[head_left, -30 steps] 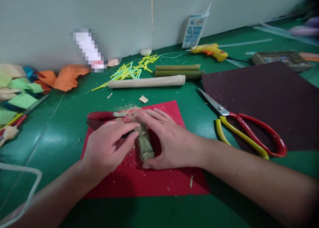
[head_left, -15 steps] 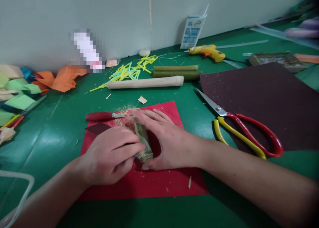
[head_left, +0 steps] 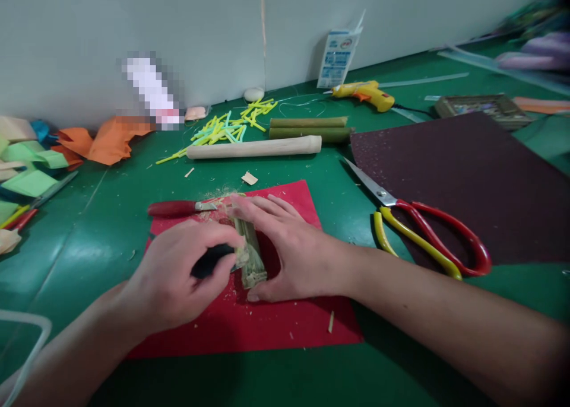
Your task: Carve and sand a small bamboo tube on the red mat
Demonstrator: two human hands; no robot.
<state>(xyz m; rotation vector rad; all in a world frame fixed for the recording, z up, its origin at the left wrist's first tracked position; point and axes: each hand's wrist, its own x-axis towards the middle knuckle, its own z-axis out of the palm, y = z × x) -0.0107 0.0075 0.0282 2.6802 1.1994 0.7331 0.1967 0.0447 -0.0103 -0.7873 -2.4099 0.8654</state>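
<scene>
A short greenish piece of bamboo [head_left: 253, 250] lies on the red sheet [head_left: 307, 330], tilted slightly. My right hand [head_left: 291, 250] spans it, thumb at the near end and index finger at the far end, and holds it in place. Pinched between the thumb and forefinger of my left hand [head_left: 178, 270] is a small dusty folded piece [head_left: 240, 257]; its kind is hard to make out. It is close beside the bamboo's left side. Past my left hand lies a red-handled knife [head_left: 173, 209], its blade partly under pale shavings.
Scissors [head_left: 414, 217] with red and yellow handles lie at right, partly on a dark sheet [head_left: 472, 181]. Behind are a pale bamboo stick [head_left: 253, 148], green bamboo tubes [head_left: 307, 133], yellow strips [head_left: 214, 128] and a glue gun [head_left: 367, 94]. Coloured paper [head_left: 27, 164] lies left.
My left hand has drawn back a little to the left from the bamboo, and the small pinched piece now shows. My right hand keeps its hold. The whole view has shifted slightly.
</scene>
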